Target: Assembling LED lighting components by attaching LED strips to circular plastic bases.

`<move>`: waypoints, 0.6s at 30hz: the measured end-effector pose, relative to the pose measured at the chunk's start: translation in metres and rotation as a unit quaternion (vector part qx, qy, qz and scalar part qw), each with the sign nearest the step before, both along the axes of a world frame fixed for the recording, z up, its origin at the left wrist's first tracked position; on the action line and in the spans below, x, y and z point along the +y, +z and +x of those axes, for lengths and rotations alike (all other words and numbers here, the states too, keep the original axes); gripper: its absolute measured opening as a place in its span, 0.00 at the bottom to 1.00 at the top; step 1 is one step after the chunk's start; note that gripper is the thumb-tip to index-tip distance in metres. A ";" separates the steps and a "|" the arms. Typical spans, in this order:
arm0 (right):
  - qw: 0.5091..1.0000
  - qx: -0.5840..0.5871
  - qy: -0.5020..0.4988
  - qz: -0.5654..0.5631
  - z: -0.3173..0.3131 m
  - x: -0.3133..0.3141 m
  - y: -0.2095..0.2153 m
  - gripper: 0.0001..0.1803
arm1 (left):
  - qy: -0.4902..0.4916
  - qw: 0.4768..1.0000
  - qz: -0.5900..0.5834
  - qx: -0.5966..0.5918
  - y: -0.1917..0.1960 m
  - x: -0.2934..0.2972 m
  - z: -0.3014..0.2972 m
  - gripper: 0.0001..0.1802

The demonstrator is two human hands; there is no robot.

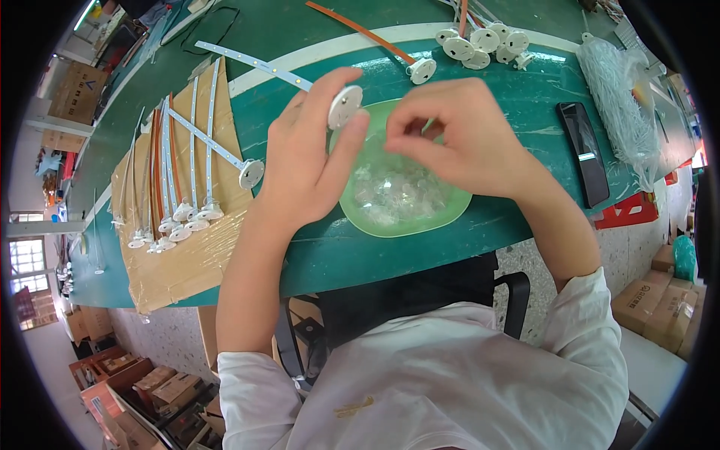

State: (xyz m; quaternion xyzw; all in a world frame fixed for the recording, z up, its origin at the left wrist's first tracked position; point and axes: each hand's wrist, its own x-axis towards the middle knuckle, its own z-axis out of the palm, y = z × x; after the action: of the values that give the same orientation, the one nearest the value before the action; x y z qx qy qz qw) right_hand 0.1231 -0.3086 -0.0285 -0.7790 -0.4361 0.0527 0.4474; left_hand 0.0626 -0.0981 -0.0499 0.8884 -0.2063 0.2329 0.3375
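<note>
Hands: 2, bare. L grip (304, 161) clamped on 1 white disc (345, 107), thumb at its lower edge, fingers round the far side. R grip (465, 135) just R of L grip, thumb & fingertips drawn together, slightly blurred; can't tell if a small pc is pinched there.

Counts: held light strip (247, 62) x1, in L grip, running up & left from behind the fingers. Green bowl (401, 231) x1, below R grip. Clear pcs (401, 195) inside: many, heaped, uncountable. Cardboard sheet (180, 274) x1, L of L grip, w/ approx 10 strips in a rough row (193, 135), discs toward the person; some overlap, so count uncertain. Plus 1 slanted strip (206, 139) nearer L grip, its disc past the cardboard edge. Orange-backed strip (360, 26) x1, beyond both grips. Disc cluster (476, 60), approx 8, beyond R grip. Black phone (583, 154) x1 & clear plastic bundle (619, 105) x1, both R of R grip. Green worktop (315, 262) x1 under all.

Held item, looks: strip thin, flat, pale blue-white, small yellowish squares spaced along it. Disc round, white, small dark marks on face, tilted on edge btwn thumb & fingers.
</note>
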 end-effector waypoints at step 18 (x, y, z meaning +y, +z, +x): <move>0.964 -0.161 -0.091 0.190 -0.012 0.013 -0.012 0.05 | -0.040 0.995 -0.086 -0.015 -0.006 -0.019 -0.007 0.30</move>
State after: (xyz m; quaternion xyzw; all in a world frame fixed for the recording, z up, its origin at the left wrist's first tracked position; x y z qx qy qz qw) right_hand 0.1107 -0.2961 -0.0402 -0.7144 -0.4318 -0.1983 0.5136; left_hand 0.0554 -0.1175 -0.0555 0.8436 -0.2260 0.2495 0.4183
